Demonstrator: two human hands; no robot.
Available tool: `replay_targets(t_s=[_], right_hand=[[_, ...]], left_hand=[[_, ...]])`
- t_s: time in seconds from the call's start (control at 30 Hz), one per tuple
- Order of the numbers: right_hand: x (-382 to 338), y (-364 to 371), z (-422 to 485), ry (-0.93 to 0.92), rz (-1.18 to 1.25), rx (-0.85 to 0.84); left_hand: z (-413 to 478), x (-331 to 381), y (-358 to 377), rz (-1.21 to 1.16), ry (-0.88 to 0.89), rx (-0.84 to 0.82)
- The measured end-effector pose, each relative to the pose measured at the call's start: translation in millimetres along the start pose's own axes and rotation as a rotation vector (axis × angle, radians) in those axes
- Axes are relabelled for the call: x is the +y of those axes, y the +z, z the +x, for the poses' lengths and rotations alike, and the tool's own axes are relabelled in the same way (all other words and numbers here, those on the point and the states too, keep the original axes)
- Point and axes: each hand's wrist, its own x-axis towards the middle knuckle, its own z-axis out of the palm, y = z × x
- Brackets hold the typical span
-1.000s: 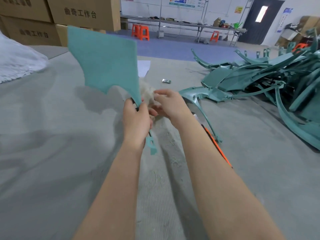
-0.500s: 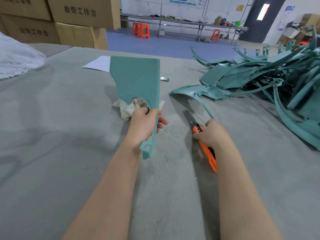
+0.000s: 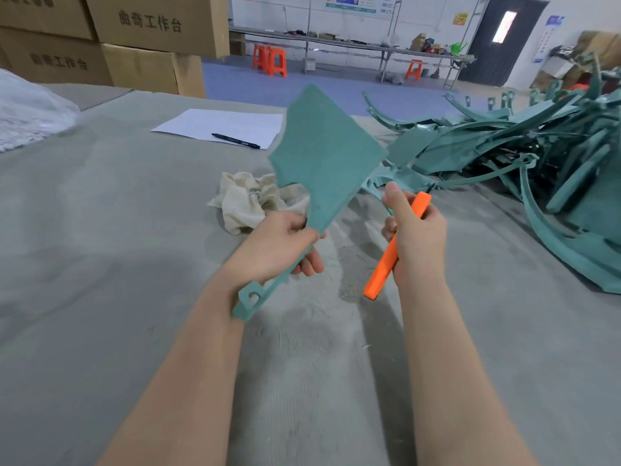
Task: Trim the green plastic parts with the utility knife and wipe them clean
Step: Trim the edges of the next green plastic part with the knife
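- The left hand (image 3: 279,243) gripped the narrow stem of a flat green plastic part (image 3: 322,153), held off the surface just right of the crumpled rag (image 3: 242,200). The part's wide end tilted up and away, and its tabbed end pointed down past the wrist.
- The right hand (image 3: 416,237), farther right of the rag, was curled round an orange utility knife (image 3: 379,274) with the thumb stretched upward. The knife stood apart from the part's edge with open air between them, and its blade could not be made out.
- A pile of green plastic parts (image 3: 537,156) lay well right of the rag, its curved strips reaching toward the hands.
- The grey felt surface (image 3: 100,264) spread wide to the left of the rag and nearer than it.
- Beyond the rag lay a sheet of paper (image 3: 218,124) with a black pen (image 3: 235,140) on it.
- Farther beyond the rag stood cardboard boxes (image 3: 151,28), orange stools (image 3: 270,60) on a blue floor (image 3: 319,85), and a dark door (image 3: 504,35).
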Motion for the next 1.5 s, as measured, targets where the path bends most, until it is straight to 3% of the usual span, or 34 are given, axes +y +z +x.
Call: replay_targets(t_s=[0.13,0.27,0.4,0.53,0.67,0.8,1.03,1.13,1.27,1.5], right_hand=[[-1.1,0.5,2.2,-0.003,0.076,0.017],[-0.9,-1.6,3.4,0.013,0.13,0.006],[-2.1,2.2,0.5,0.023,0.171,-0.078],[0.8,2.4,0.0,0.004,0.134,-0.125],[3.6,9.2,-4.7,-0.002,0.027,-0.218],[5.6,16.4,-10.5,0.02,-0.071,-0.329],[-2.1,6.4,-6.8,-0.193,-0.415,-0.11],[-0.5,8.0,-7.3,-0.358,-0.547,-0.149],[7.2,15.4,-12.0,-0.5,-0.673,-0.2],[20.2,20.1,-11.3,-0.459,-0.63,-0.133]], left_hand=[[-5.9,3.6,2.3,0.125,-0.015,-0.185],[-6.6,1.4,-2.3,-0.034,-0.082,-0.318],[-4.2,5.0,-0.7,-0.326,-0.17,-0.214],[1.1,4.3,9.0,-0.381,-0.211,-0.026],[-2.0,8.2,12.0,-0.8,-0.122,-0.1],[-1.7,3.3,18.1,-1.036,-0.161,0.021],[2.2,-3.7,-3.6,-1.187,-0.229,0.262],[3.2,-3.2,-9.9,-1.403,-0.216,0.203],[3.3,-2.6,-9.2,-1.465,-0.26,0.149],[2.7,-0.2,-5.3,-1.444,-0.282,0.099]])
